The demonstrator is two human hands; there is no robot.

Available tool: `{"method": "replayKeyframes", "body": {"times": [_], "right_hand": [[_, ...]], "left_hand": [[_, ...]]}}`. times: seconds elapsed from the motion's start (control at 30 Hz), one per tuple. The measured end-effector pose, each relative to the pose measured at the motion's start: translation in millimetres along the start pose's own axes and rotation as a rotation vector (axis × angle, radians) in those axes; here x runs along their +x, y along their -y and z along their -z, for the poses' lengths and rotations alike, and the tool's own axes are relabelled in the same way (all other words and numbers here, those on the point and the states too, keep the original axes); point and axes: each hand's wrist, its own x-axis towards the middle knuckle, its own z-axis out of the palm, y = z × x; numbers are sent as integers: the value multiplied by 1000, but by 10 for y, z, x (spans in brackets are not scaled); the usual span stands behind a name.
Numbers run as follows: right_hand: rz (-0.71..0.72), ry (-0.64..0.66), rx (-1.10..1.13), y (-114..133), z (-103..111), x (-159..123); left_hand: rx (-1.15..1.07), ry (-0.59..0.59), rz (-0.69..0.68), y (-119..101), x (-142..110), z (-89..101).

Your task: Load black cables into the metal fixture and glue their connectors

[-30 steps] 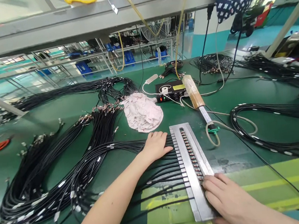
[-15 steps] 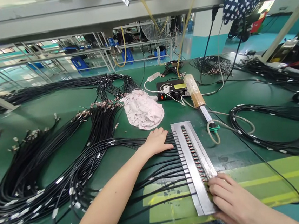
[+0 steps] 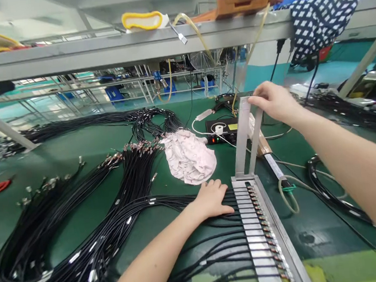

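Metal fixture [image 3: 261,242], on green table [image 3: 303,218], right of and nearer than pink cloth [image 3: 189,158], black cables [image 3: 173,200] laid across it; slotted cover [image 3: 242,140] upright, top pinched by right hand [image 3: 275,101]; left hand [image 3: 212,198] spread on cables near cloth; hands apart.

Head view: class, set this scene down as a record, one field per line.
Left hand: over black cables, beside the metal base
Right hand: holding the slotted plate by its upper end
Slotted plate: upright at the base's far end
Black cables: side by side across the base
Cloth: crumpled, beyond the left hand
Black box: red and green lights lit
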Motion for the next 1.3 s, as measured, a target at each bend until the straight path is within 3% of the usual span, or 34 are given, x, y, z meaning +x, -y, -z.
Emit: {"method": "replayKeyframes", "body": {"times": [0.07, 0.13, 0.23, 0.33, 0.53, 0.63, 0.7, 0.77, 0.83, 0.9, 1.0, 1.1, 1.2, 1.3], "right_hand": [[-92, 150, -111, -74, -377, 428], [-124, 248, -160, -167, -745, 683], [-133, 365, -239, -317, -1187, 843], [-75, 428, -325, -444, -1479, 865], [96, 402, -433, -459, -1813, 761], [131, 377, -433, -379, -1781, 699], [156, 360, -406, -319, -1643, 594], [198, 352, -358, -256, -1428, 343], [267, 397, -292, -188, -1169, -118], [354, 483, -206, -117, -905, -786], [420, 451, -3, -49, -616, -1929], [289, 416, -9, -63, -552, -2781], [155, 398, -19, -99, -634, -3123], [117, 401, 14, -111, -707, -3145]], "left_hand": [[-5, -35, -9, 5, -2, -28], [-25, -68, -24, 20, -10, -62], [-75, -119, -50, 57, -20, -122], [-118, -155, -66, 90, -23, -175], [-124, -117, -57, 74, -30, -163], [-83, -18, -19, 67, -26, -51], [-31, 76, 14, 76, 0, 45], [14, 167, 8, 89, 50, 126], [27, 222, -31, 87, 108, 165], [18, 245, -47, 53, 150, 163], [0, 253, -12, -47, 159, 130], [-38, 274, 45, -110, 166, 131], [-148, 398, 71, -59, 258, 175], [-286, 538, 80, 34, 397, 208]]}}
